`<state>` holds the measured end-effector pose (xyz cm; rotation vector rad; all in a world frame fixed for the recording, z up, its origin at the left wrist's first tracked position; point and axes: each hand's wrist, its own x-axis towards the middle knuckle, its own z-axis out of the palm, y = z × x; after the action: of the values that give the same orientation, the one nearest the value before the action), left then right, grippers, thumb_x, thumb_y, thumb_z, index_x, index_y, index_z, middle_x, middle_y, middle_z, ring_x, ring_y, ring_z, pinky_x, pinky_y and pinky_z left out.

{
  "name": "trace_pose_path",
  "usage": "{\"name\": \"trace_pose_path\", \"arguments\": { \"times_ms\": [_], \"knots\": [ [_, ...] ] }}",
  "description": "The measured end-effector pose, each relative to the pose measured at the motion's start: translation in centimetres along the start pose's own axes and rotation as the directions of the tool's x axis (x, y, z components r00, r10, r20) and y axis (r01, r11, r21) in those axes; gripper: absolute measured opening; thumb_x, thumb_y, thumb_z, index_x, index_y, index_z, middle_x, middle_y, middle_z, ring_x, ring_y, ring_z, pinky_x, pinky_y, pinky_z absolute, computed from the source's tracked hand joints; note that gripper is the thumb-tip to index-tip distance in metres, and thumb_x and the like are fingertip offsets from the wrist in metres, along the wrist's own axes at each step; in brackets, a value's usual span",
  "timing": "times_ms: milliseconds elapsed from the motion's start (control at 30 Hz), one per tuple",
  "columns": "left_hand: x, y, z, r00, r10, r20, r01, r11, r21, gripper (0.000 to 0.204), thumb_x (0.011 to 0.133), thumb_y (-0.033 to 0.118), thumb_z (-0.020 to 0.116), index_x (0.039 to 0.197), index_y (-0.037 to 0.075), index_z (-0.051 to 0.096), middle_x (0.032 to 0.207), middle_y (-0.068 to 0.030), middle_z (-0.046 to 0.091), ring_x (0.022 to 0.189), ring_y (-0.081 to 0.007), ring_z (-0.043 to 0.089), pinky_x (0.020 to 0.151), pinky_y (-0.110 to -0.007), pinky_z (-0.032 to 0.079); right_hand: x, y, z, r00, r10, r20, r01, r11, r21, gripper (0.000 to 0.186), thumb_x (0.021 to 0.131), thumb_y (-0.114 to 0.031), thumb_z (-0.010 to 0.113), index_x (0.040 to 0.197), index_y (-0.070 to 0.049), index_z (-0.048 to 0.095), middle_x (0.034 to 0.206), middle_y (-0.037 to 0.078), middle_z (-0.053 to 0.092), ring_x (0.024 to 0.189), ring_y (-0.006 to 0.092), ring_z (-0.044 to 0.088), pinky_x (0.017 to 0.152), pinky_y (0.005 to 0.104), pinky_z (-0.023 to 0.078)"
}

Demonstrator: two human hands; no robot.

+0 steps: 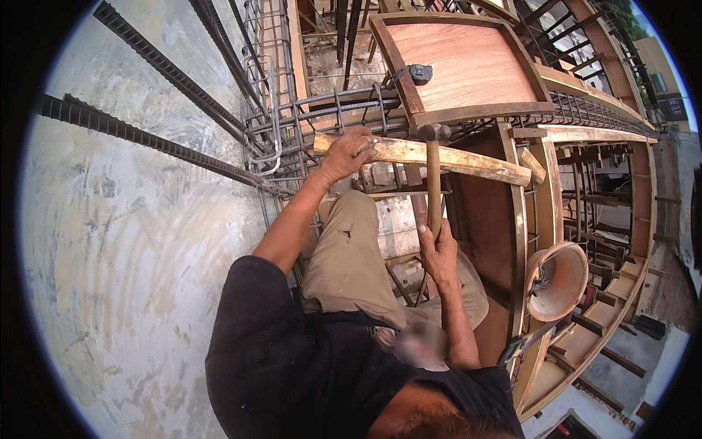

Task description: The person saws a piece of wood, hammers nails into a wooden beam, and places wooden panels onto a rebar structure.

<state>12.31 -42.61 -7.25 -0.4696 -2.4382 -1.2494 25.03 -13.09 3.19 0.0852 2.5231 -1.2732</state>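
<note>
A pale, worn length of timber lies crosswise in front of my knees. My left hand is closed over its left end, and a small bright speck too small to name shows by the fingertips. My right hand is wrapped round the lower part of a hammer's wooden handle. The dark hammer head is at the top, just beyond the timber's far edge, while the handle crosses in front of the timber. Whether the hammer touches the timber I cannot tell.
Steel reinforcing bars jut out along a plastered wall on the left. Ahead, a framed plywood panel carries a dark tape measure. A bucket with small items hangs at right, beside wooden formwork. Gaps open below my legs.
</note>
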Motion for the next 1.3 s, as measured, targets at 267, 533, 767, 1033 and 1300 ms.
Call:
{"name": "trace_pose_path", "arguments": {
  "times_ms": [267,533,767,1033,1300],
  "knots": [
    [2.2,0.0,-4.9,0.91,-0.108,0.401,-0.159,0.801,0.577,0.073,0.053,0.053,0.089,0.109,0.01,0.068,0.106,-0.004,0.063,0.104,-0.0243,0.057,0.09,-0.04,0.042,-5.1,5.6,0.2,0.955,0.297,-0.012,-0.284,0.924,0.256,0.029,0.099,-0.029,0.062,0.103,-0.001,0.056,0.077,0.008,0.059,0.072,0.0157,0.055,0.067,0.0347,0.048],
    [6.4,-2.2,-3.7,0.907,-0.042,0.42,-0.214,0.811,0.544,0.062,0.056,0.052,0.088,0.1,0.012,0.069,0.096,-0.0029,0.063,0.104,-0.0244,0.055,0.091,-0.042,0.042,-4.7,3.1,1.1,0.985,0.128,-0.115,-0.103,0.973,0.205,0.024,0.102,-0.027,0.062,0.103,-0.006,0.05,0.067,-0.002,0.049,0.052,0.0066,0.046,0.046,0.0255,0.039],
    [7.5,-1.1,-2.5,0.887,-0.122,0.445,-0.207,0.757,0.62,0.073,0.06,0.058,0.084,0.11,0.008,0.066,0.103,-0.0068,0.068,0.109,-0.0268,0.054,0.096,-0.046,0.042,0.4,-2.2,-0.9,0.997,-0.071,-0.024,0.068,0.991,-0.114,0.028,0.101,-0.026,0.062,0.113,-0.001,0.055,0.074,0.003,0.058,0.061,0.0092,0.052,0.055,0.0283,0.044],
    [5.9,-3.3,-3.0,0.884,-0.079,0.461,-0.221,0.797,0.561,0.067,0.061,0.064,0.082,0.099,0.011,0.066,0.097,-0.0057,0.068,0.104,-0.0247,0.055,0.094,-0.042,0.041,0.4,-18.0,-7.5,0.596,-0.532,-0.602,0.8,0.457,0.388,0.033,0.098,-0.032,0.065,0.11,-0.007,0.047,0.07,0.002,0.051,0.051,0.0095,0.044,0.041,0.0254,0.041],
    [7.2,-2.7,-2.0,0.863,-0.101,0.495,-0.227,0.798,0.559,0.067,0.064,0.064,0.08,0.101,0.009,0.065,0.101,-0.0073,0.067,0.11,-0.0256,0.055,0.098,-0.042,0.04,3.7,-5.5,-3.0,0.999,0.029,0.033,-0.02,0.97,-0.242,0.033,0.098,-0.029,0.062,0.105,0.001,0.049,0.071,0.022,0.059,0.072,0.0417,0.066,0.064,0.0451,0.05]
  ]
}}
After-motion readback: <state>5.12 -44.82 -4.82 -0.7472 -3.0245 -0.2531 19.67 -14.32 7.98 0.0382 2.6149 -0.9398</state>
